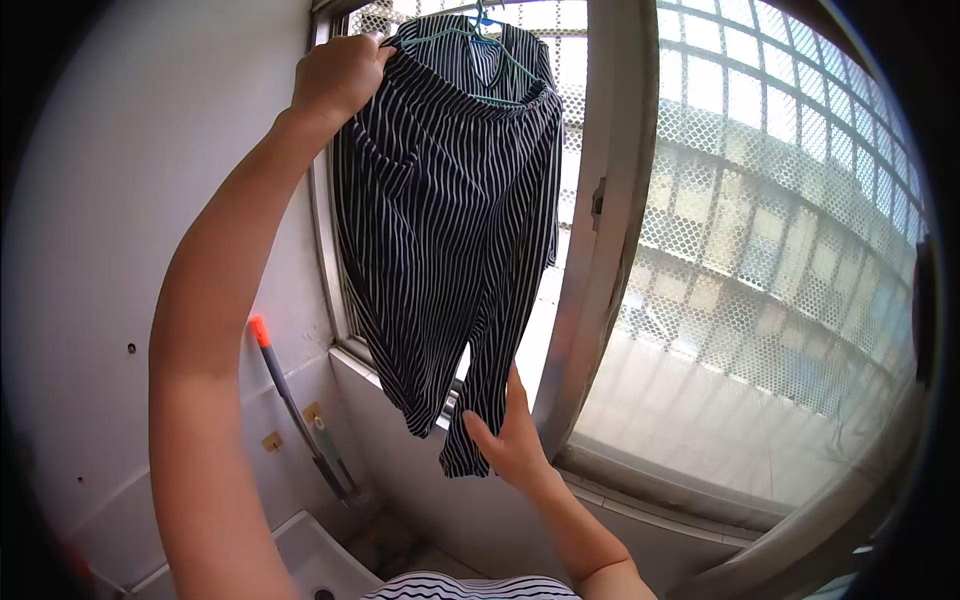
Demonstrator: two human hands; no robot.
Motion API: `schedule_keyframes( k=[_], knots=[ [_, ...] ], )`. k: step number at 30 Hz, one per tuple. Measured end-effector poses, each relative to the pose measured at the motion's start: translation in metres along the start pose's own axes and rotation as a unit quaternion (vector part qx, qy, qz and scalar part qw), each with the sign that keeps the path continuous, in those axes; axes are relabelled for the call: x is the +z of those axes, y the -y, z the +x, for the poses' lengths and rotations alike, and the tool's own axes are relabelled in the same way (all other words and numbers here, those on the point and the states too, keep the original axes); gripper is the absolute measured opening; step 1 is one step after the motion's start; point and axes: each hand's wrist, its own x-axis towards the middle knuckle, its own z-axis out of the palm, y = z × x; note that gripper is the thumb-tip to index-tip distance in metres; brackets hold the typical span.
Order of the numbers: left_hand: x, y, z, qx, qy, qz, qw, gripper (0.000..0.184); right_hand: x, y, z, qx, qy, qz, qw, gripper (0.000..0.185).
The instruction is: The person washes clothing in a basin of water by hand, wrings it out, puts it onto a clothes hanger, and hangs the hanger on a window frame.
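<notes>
Dark trousers with white stripes (440,200) hang in front of the window from a teal hanger (478,38). At the upper left, my left hand (342,74) grips the waistband corner between thumb and fingers. Lower down, my right hand (512,440) is at the bottom of one trouser leg, its thumb in front of the cloth and its other fingers partly hidden behind or beside it. Another piece of the same striped cloth shows behind the waistband on the hanger.
A window frame (590,210) stands right of the trousers, with a mesh grille (740,200) outside. Against the left wall leans a pole with an orange end (259,332). A white basin (325,560) is at the bottom, beside my left arm.
</notes>
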Motion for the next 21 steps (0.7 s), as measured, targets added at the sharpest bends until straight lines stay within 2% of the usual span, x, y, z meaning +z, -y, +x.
schedule_keyframes(
  k=[1,3,4,5,8,10,12,13,14,15,17,19,21],
  knots=[
    [0.013,-0.01,0.008,0.01,-0.002,0.003,1.0,0.033,-0.005,-0.002,-0.004,0.001,0.019,-0.055,0.998,0.085],
    [0.041,-0.025,0.025,0.015,-0.023,-0.003,1.0,0.033,-0.004,-0.012,-0.014,-0.032,0.028,-0.052,0.998,0.083],
    [0.055,-0.029,0.032,0.042,-0.072,-0.018,0.996,0.033,-0.005,-0.016,-0.02,-0.024,0.052,-0.031,0.998,0.081],
    [0.063,-0.036,0.041,0.04,-0.064,-0.026,0.997,0.034,-0.006,-0.023,-0.024,-0.053,0.059,-0.043,0.996,0.075],
    [0.094,-0.052,0.069,0.034,-0.084,-0.047,0.995,0.035,-0.017,-0.028,-0.039,-0.054,0.063,0.011,0.996,0.065],
    [0.105,-0.062,0.094,-0.011,-0.032,-0.054,0.998,0.031,-0.033,-0.022,-0.044,0.129,0.156,0.039,0.979,0.053],
    [0.113,-0.077,0.115,-0.057,0.004,-0.071,0.996,0.023,-0.034,-0.044,-0.06,0.077,0.117,0.041,0.989,0.041],
    [0.114,-0.086,0.123,-0.08,0.008,-0.091,0.993,0.02,-0.038,-0.05,-0.066,0.086,0.101,0.043,0.99,0.035],
    [0.133,-0.086,0.131,-0.06,-0.063,-0.104,0.991,0.018,-0.043,-0.049,-0.072,0.095,0.085,0.048,0.991,0.03],
    [0.149,-0.091,0.144,-0.055,-0.066,-0.113,0.99,0.018,-0.046,-0.045,-0.08,0.097,0.075,0.046,0.991,0.03],
    [0.172,-0.105,0.173,-0.12,-0.069,-0.078,0.987,0.018,-0.05,-0.028,-0.098,0.267,-0.02,0.128,0.955,0.028],
    [0.192,-0.118,0.197,-0.138,-0.067,-0.102,0.983,0.02,-0.051,-0.018,-0.117,0.282,-0.088,0.135,0.946,0.028],
    [0.196,-0.125,0.209,-0.134,0.005,-0.108,0.985,0.028,-0.047,-0.011,-0.135,0.295,-0.159,0.137,0.932,0.028]
  ],
)
